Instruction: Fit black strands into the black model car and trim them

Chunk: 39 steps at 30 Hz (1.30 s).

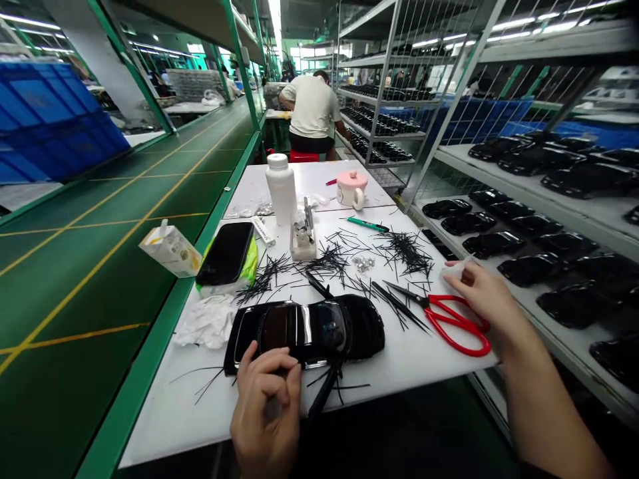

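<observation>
Head view: left hand (264,412) clamped on one black model car (304,329); right hand (479,293) pinching a white scrap (456,267), just beside one pair of red scissors (449,326).

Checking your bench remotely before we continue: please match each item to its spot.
Items:
1. Red-handled steel scissors
2. Glossy black model car body
3. Tall white plastic bottle
4. Flat black rectangular slab

Spots:
A. Lying on a yellow-green packet
B. Standing toward the far end of the white table
C. Beside the right hand
D. Against the left hand

Pairs: 1-C, 2-D, 3-B, 4-A
</observation>
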Available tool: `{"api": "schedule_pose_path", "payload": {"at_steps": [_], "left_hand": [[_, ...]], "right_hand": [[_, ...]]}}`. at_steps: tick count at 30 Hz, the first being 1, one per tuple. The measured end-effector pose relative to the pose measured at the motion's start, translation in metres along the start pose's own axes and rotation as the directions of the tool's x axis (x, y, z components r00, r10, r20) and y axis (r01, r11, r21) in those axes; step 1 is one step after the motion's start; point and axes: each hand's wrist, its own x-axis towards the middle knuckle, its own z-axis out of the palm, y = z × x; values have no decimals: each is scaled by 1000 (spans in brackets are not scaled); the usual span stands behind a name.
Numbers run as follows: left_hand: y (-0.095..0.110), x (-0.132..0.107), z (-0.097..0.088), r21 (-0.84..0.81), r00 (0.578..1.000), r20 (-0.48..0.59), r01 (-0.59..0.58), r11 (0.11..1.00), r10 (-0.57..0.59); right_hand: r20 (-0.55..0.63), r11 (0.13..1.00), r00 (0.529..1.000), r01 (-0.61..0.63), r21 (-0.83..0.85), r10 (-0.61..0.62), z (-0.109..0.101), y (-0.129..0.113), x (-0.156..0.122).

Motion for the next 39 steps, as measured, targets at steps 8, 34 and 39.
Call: {"api": "schedule_pose_path", "payload": {"at_steps": [8,34,39], "left_hand": [[11,5,4,-62,969,74,239,969,-235],[32,14,-2,-158,840,248,527,835,-483],[32,13,-2,-164,832,246,541,825,-497]], "right_hand": [[149,973,968,217,-74,-204,-7,-29,-43],[345,602,775,55,797,-529,53,-169,-94],[326,612,793,75,787,-516,52,-170,-93]]}}
